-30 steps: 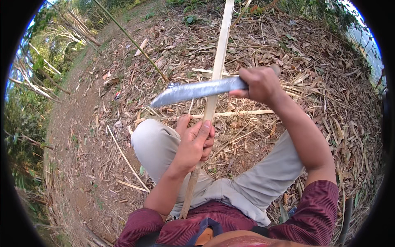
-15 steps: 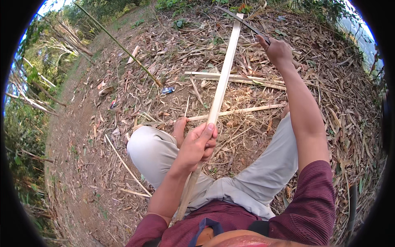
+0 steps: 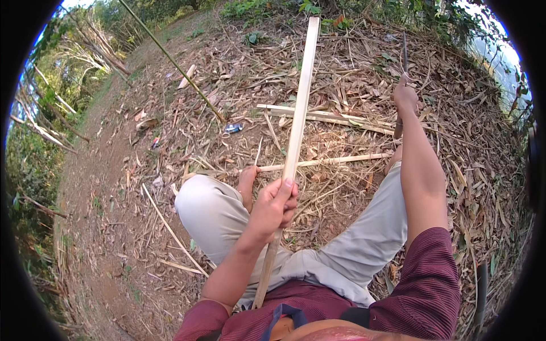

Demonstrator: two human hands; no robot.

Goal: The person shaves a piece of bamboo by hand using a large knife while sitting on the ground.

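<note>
A long, pale split bamboo strip [image 3: 302, 102] slants up and away from my lap. Around its lower part my left hand [image 3: 273, 209] is closed, the thumb lying along the top face. The strip's near end rests against my trousers and shirt. Out to the right, apart from the strip, my right hand [image 3: 405, 99] is closed on the handle of a long knife [image 3: 405, 52]. Its thin dark blade points away from me, seen nearly edge-on, and the handle's butt sticks out below the fist.
Several split strips [image 3: 335, 120] lie across the leaf litter ahead. Another strip [image 3: 347, 159] spans between my feet, and a thin one [image 3: 173, 230] lies left of my knee. A green stalk [image 3: 176, 62] leans at left near a blue wrapper [image 3: 233, 128]. A dark pole [image 3: 482, 292] is at right.
My right hand has swung the knife rightward, off the strip's far end, and turned the blade to point away. The far end of the strip has shifted slightly left, still in my left hand.
</note>
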